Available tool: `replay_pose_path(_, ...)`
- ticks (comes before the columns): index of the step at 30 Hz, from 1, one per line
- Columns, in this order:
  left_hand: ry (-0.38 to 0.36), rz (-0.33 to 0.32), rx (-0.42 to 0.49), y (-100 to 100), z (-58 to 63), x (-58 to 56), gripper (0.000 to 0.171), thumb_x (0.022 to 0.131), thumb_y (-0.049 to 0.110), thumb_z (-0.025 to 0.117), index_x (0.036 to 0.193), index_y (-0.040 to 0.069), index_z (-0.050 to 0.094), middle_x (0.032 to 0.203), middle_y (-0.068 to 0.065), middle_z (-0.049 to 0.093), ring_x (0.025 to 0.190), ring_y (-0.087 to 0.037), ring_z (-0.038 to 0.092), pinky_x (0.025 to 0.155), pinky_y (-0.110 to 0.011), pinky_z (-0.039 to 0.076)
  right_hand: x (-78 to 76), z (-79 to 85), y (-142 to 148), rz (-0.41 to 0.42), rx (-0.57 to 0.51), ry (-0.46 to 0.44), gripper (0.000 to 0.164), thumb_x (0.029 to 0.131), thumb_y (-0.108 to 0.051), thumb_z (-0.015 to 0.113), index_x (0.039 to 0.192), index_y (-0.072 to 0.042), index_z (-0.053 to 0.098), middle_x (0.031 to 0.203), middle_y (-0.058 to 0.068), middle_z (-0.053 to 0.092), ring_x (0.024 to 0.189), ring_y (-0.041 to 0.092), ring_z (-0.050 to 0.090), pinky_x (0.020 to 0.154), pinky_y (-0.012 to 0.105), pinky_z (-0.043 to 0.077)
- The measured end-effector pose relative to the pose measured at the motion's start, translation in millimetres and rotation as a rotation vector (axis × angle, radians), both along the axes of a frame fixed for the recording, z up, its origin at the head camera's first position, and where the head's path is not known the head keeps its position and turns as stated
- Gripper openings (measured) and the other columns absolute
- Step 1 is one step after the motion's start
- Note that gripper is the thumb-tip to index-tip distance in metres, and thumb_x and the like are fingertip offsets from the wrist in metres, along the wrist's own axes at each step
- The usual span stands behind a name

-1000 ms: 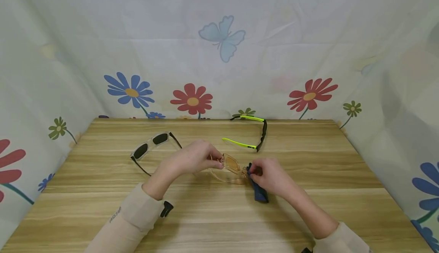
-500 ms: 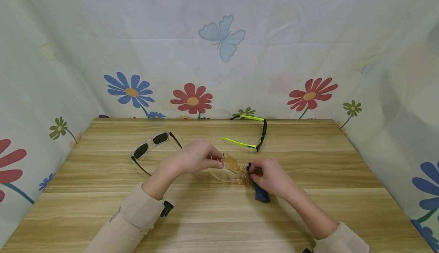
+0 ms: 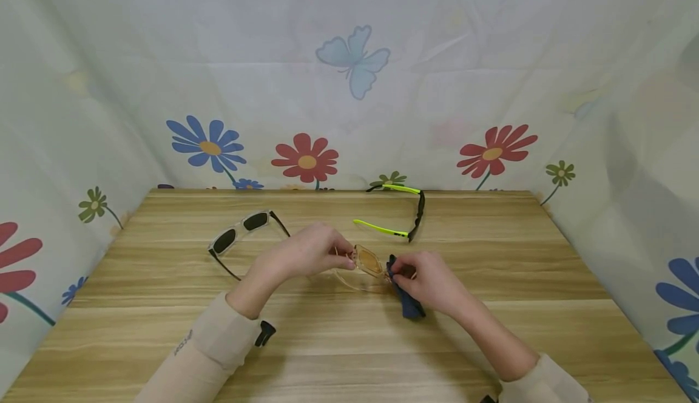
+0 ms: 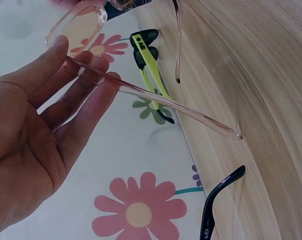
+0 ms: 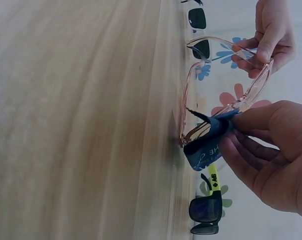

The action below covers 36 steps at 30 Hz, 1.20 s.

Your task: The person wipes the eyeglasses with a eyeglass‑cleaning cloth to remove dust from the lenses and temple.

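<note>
A pair of sunglasses (image 3: pixel 368 260) with a clear pinkish frame and amber lenses is held over the table, temples unfolded. My left hand (image 3: pixel 314 251) pinches it at the left hinge corner, between thumb and fingers. One of its temples (image 4: pixel 178 106) stretches toward the table in the left wrist view. My right hand (image 3: pixel 431 278) pinches a dark blue cloth (image 5: pixel 205 150) with pale lettering, folded over the right lens. That lens is mostly hidden by the cloth, whose lower end (image 3: pixel 412 307) hangs down.
Beyond the hands lie yellow-green and black sports sunglasses (image 3: pixel 419 215) with open temples. Sunglasses with a clear frame and dark lenses (image 3: pixel 224 241) rest at the left, partly behind my left forearm. A flowered curtain (image 3: pixel 404 118) borders the wooden table (image 3: pixel 491 239).
My right hand and the cloth have shifted slightly left across the right lens; the cloth's hanging end has moved left too. The left hand and the sunglasses stay nearly still.
</note>
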<state>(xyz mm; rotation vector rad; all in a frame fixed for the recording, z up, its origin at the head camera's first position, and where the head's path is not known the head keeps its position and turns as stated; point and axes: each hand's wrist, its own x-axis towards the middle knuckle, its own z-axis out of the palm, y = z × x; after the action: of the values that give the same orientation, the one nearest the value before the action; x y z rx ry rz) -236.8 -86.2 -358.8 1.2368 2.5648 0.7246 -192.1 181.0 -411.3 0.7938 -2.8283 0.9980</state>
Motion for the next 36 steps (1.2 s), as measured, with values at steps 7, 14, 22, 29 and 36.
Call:
replay_pose_path(7, -0.012, 0.001, 0.007, 0.0, 0.4, 0.8, 0.009, 0.097, 0.022, 0.074, 0.093, 0.016, 0.078, 0.076, 0.012, 0.065, 0.064, -0.006, 0.052, 0.061, -0.026, 0.044, 1.9, -0.1, 0.4, 0.009, -0.025, -0.018, 0.008, 0.091, -0.001, 0.075, 0.089, -0.008, 0.075, 0.084, -0.004, 0.072, 0.075, 0.008, 0.068, 0.065, 0.026, 0.055)
replay_pose_path(14, -0.015, -0.010, 0.014, 0.3, -0.1, 1.0, 0.010, 0.097, 0.022, 0.074, 0.093, 0.014, 0.079, 0.075, 0.012, 0.065, 0.064, -0.006, 0.052, 0.061, -0.026, 0.044, 4.7, 3.6, -1.2, 0.005, -0.062, -0.024, 0.003, 0.093, -0.004, 0.074, 0.093, -0.005, 0.076, 0.087, -0.003, 0.073, 0.078, 0.009, 0.069, 0.067, 0.027, 0.056)
replay_pose_path(22, -0.024, -0.013, 0.013, 0.7, -1.0, 0.7, 0.011, 0.099, 0.023, 0.072, 0.095, 0.015, 0.078, 0.077, 0.013, 0.066, 0.067, -0.007, 0.054, 0.063, -0.027, 0.046, 8.7, 8.4, -4.9, -0.007, -0.092, -0.024, 0.012, 0.093, 0.001, 0.071, 0.101, -0.005, 0.077, 0.095, 0.003, 0.074, 0.079, 0.011, 0.068, 0.067, 0.026, 0.056)
replay_pose_path(29, -0.006, 0.002, 0.010, 0.8, -0.5, 1.3, 0.012, 0.099, 0.024, 0.071, 0.091, 0.017, 0.076, 0.074, 0.009, 0.063, 0.066, -0.008, 0.051, 0.062, -0.028, 0.043, 9.6, 7.9, -3.1, 0.033, -0.112, -0.029, 0.018, 0.090, 0.004, 0.072, 0.106, -0.004, 0.075, 0.098, 0.005, 0.072, 0.079, 0.011, 0.066, 0.067, 0.027, 0.057)
replay_pose_path(36, 0.048, 0.040, -0.011, 3.7, -1.9, 1.7, 0.012, 0.100, 0.026, 0.071, 0.092, 0.018, 0.077, 0.081, 0.009, 0.060, 0.074, -0.011, 0.052, 0.066, -0.029, 0.045, 8.7, 3.8, -3.9, 0.035, -0.114, 0.000, 0.024, 0.086, 0.001, 0.081, 0.107, -0.006, 0.072, 0.103, 0.006, 0.070, 0.078, 0.008, 0.067, 0.067, 0.026, 0.057)
